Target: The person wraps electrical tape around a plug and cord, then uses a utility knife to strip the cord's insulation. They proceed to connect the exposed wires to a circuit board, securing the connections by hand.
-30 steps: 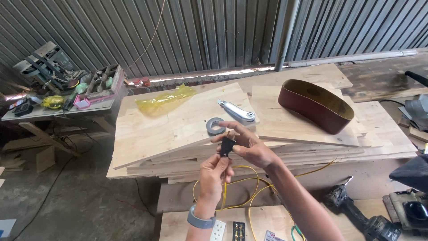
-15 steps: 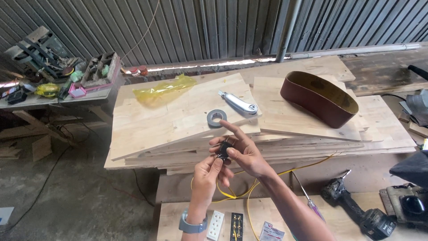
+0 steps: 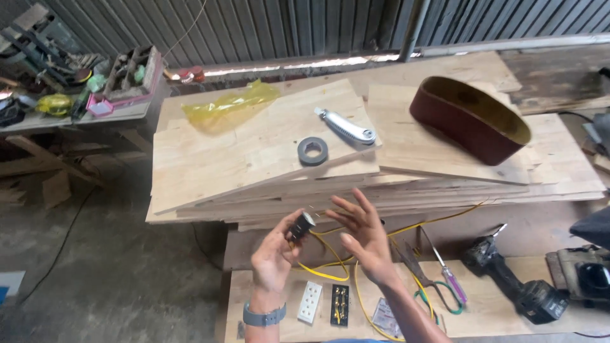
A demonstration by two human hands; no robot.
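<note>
Head view: my left hand (image 3: pixel 272 257) pinches small black part (image 3: pixel 302 225) at fingertips, near the stacked boards' (image 3: pixel 254 152) front edge. My right hand (image 3: pixel 361 236) hangs spread just right of it, holding nothing. Best keep pinch firm, part turned toward me, yellow wire (image 3: pixel 330 267) slack. Part's far face hidden; wire join unclear.

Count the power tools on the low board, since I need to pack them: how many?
2. A black cordless drill lies at the board's right; a second power tool sits beside it at the frame edge, partly cut off. More may be out of view.
</note>
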